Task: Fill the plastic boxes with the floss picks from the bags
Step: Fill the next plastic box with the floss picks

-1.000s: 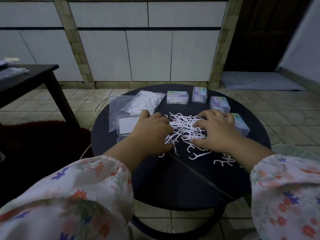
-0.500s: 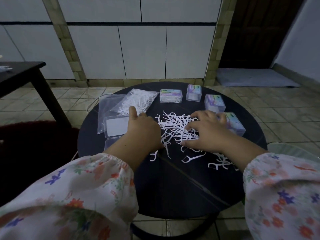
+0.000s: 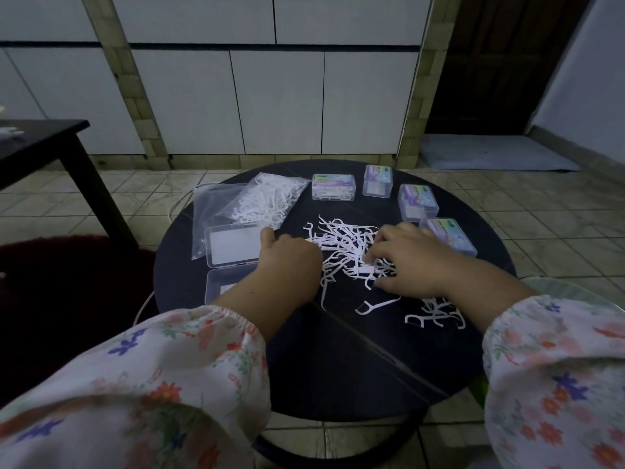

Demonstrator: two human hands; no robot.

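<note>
A loose pile of white floss picks lies in the middle of the round dark table. My left hand sits at the pile's left edge, knuckles up, its fingertips hidden under it. My right hand is on the pile's right side, fingers and thumb curled and pinching picks. An open clear plastic box lies to the left of my left hand. A bag of floss picks lies behind that box. Several closed boxes with coloured labels arc along the far right rim.
An empty clear bag lies under the full one. A few stray picks lie near my right wrist. A dark side table stands at the left, above a dark red rug. White cabinets line the back wall.
My right hand's fingers have curled in on the picks and drawn them toward me. My left hand has stayed at the pile's left edge. The camera has tilted slightly.
</note>
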